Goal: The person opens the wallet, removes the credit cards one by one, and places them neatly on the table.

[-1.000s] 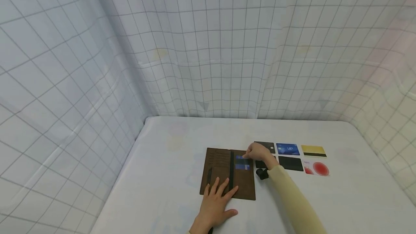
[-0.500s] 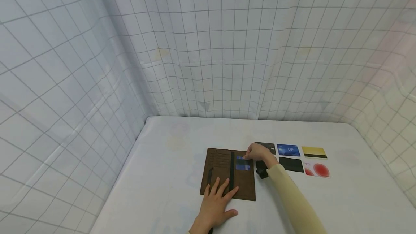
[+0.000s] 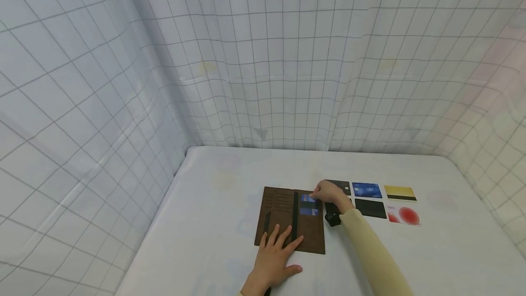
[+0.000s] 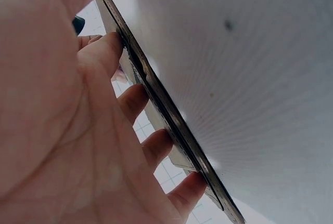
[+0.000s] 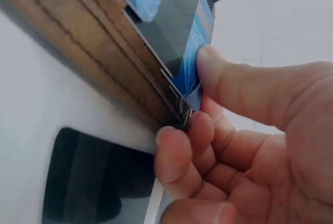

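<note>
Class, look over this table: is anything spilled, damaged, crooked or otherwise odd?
Nothing stands out. The wallet lies open and flat under the left hand, the right hand pinches a blue card at its right panel, and the other cards lie in two tidy rows beside it. No spill or damage shows.

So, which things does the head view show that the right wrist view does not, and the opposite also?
Only the head view shows the left hand resting on the wallet, the blue VIP card, the yellow card and the card with the red circle.

Only the right wrist view shows the thumb of the right hand against the blue-patterned card, and the wallet's stitching.

Both show the right hand, the wallet, the blue-patterned card and a dark card beside the wallet.
</note>
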Action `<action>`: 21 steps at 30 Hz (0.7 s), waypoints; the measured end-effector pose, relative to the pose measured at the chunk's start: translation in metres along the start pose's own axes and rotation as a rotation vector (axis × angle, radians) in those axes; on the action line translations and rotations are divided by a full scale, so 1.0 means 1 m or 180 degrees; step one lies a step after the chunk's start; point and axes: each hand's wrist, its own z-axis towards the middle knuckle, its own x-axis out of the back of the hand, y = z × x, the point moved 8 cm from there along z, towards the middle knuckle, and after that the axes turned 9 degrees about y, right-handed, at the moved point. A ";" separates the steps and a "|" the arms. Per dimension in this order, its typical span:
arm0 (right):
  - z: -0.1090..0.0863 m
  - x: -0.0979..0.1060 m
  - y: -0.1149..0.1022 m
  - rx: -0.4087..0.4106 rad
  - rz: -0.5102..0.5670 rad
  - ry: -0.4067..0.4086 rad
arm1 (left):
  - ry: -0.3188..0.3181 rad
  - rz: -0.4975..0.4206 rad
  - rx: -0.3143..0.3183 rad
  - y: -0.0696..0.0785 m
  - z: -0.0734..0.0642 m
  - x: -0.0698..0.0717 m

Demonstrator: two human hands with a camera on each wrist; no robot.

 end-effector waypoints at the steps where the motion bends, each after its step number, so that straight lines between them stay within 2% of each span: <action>1: 0.000 0.000 0.000 0.0005 -0.0001 0.0007 | -0.0002 0.0005 0.0000 0.000 0.000 0.000; 12: 0.000 -0.001 0.001 -0.0081 -0.0341 0.0078 | -0.0004 -0.0011 -0.0025 -0.001 0.001 -0.004; 21: 0.000 0.000 0.004 -0.0108 -0.0097 0.0210 | -0.0057 0.0022 -0.0003 -0.004 0.000 -0.007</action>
